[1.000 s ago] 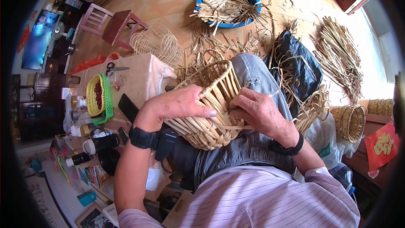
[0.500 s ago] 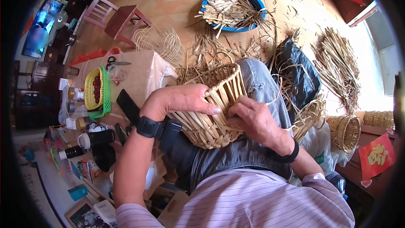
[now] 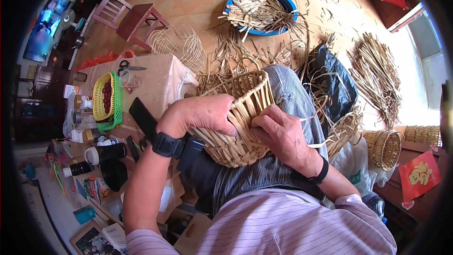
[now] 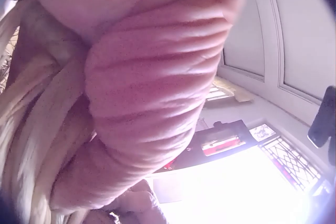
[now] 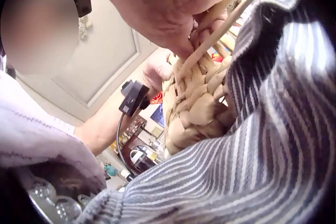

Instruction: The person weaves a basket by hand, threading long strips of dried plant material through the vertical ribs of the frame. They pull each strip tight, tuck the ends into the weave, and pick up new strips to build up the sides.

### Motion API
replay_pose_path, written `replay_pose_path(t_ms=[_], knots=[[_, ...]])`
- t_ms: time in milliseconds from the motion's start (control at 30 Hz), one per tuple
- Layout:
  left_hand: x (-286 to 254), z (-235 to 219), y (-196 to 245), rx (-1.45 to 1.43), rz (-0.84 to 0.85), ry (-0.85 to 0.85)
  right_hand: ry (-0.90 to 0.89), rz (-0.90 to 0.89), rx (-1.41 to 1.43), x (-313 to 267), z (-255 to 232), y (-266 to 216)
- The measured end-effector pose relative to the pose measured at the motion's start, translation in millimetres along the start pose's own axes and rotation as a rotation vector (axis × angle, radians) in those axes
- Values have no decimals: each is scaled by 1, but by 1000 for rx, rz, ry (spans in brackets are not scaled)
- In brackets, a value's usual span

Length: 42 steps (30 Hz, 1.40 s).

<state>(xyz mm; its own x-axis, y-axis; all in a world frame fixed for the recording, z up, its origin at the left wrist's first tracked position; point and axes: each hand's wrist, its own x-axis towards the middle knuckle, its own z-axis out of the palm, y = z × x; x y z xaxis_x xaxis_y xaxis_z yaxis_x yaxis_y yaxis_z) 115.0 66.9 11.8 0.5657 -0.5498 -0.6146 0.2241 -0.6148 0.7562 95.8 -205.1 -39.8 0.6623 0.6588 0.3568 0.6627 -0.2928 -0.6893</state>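
Observation:
A half-woven straw basket (image 3: 238,148) lies tilted on the person's striped lap. My left hand (image 3: 200,113) grips its side near the rim, the thumb bent against the upright strands; in the left wrist view that thumb (image 4: 152,77) fills the middle beside pale strands (image 4: 37,145). On the basket's right side my right hand (image 3: 285,137) works with curled fingers, pinching at the weave. A flat straw strand (image 5: 223,32) runs past those fingers into the woven wall (image 5: 194,98) in the right wrist view. The fingertips are partly hidden.
At the left, a covered table (image 3: 151,78) bears scissors (image 3: 130,67), a yellow basket (image 3: 101,99) of red fruit and several bottles. On the floor stand a blue tub (image 3: 262,32) of straw, a wire-like frame basket (image 3: 177,49), a black plastic bag (image 3: 332,78) and a straw bundle (image 3: 377,78).
My left thumb has bent and slid down between the strands. The right hand has shifted slightly along the basket's side, and the pale strand beside it has swung lower.

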Motion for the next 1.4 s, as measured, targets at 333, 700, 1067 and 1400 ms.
replay_pose_path(t_ms=[333, 700, 1067, 1400], knots=[[-2, 2, -1, 70, -36, 119, 18, 13, 83, -7, 1, 2], [-58, 62, 53, 459, 150, 1126, 37, 38, 99, -7, 0, 3], [-31, 142, 46, 570, -140, 1133, 38, 26, 68, -5, 5, 1], [-50, 159, 23, -63, 50, 1093, 63, -7, 73, -6, 2, 2]])
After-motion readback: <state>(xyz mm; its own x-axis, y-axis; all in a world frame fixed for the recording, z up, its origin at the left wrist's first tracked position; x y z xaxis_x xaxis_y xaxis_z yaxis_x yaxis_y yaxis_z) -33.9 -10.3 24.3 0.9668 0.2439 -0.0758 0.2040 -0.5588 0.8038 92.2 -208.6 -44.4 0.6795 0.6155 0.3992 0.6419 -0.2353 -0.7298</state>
